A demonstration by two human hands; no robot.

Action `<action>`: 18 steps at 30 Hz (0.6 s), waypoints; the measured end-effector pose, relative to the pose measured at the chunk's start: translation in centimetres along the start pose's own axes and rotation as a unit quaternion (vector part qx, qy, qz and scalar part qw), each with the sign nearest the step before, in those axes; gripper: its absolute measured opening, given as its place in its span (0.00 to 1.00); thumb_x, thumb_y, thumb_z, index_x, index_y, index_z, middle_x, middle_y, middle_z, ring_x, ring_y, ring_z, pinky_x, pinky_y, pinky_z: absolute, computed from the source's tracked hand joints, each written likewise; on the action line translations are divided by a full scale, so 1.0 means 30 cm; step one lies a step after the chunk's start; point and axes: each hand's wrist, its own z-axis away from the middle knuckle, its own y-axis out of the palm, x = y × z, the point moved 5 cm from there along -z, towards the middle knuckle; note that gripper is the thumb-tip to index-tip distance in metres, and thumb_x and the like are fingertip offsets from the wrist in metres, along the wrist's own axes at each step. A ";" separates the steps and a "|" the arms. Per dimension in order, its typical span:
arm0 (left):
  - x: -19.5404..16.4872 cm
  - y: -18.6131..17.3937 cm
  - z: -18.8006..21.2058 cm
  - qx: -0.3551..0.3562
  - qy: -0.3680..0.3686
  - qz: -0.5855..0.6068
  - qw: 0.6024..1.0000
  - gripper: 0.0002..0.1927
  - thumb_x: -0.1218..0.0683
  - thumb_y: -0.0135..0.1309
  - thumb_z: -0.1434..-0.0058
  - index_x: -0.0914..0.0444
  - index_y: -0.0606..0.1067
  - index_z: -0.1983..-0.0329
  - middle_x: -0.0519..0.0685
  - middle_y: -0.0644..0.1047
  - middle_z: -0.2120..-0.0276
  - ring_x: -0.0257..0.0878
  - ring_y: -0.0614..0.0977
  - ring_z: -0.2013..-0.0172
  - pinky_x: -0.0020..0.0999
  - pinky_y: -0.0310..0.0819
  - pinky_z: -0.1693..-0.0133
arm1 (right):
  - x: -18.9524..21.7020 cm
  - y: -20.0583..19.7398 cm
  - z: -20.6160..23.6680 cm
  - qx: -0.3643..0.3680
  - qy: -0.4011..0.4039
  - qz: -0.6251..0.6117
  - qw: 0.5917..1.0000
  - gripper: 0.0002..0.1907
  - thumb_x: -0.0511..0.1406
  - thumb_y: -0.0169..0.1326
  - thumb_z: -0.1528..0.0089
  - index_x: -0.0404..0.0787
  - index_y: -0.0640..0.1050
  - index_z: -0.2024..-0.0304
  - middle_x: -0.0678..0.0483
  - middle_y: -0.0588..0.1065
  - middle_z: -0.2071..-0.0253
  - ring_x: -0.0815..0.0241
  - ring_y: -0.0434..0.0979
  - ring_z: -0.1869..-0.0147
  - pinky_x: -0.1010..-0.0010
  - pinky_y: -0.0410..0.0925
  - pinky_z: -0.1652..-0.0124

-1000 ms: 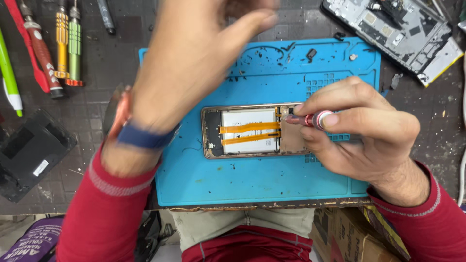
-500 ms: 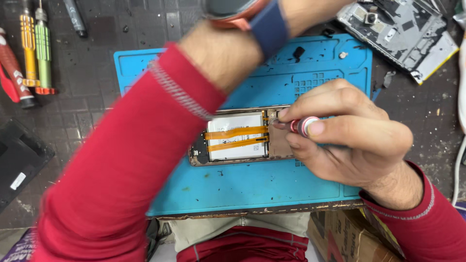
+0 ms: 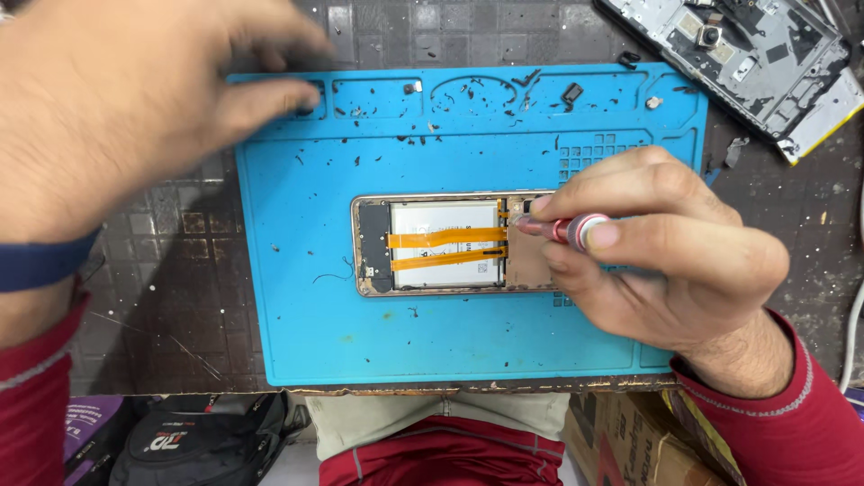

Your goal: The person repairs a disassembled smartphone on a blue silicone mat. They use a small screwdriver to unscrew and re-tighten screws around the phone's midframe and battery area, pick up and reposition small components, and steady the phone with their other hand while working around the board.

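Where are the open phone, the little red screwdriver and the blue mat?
open phone (image 3: 445,245): head view, on its pale battery.
red screwdriver (image 3: 562,229): head view, on its red handle, held in the right hand (image 3: 666,247).
blue mat (image 3: 297,297): head view, on a bare part.

Matt blue rubbery rectangular work mat (image 3: 297,297), speckled with dark debris. At its centre, an opened gold metal-framed phone (image 3: 432,245) with a smooth white battery and glossy orange ribbon cables. Just right of these, a red, shiny metal screwdriver (image 3: 562,229). Beyond the mat's far right corner, a dull grey metal phone chassis (image 3: 751,54). Under the mat, a dark, matt gridded worktop (image 3: 162,297).
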 end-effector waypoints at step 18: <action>-0.072 -0.047 -0.005 -0.044 0.052 -0.054 0.996 0.09 0.51 0.65 0.42 0.59 0.81 0.62 0.45 0.80 0.66 0.43 0.82 0.65 0.36 0.76 0.66 | -0.004 -0.008 0.002 0.004 0.009 0.004 1.000 0.13 0.24 0.63 0.41 0.34 0.71 0.61 0.41 0.78 0.60 0.51 0.84 0.57 0.65 0.76 0.60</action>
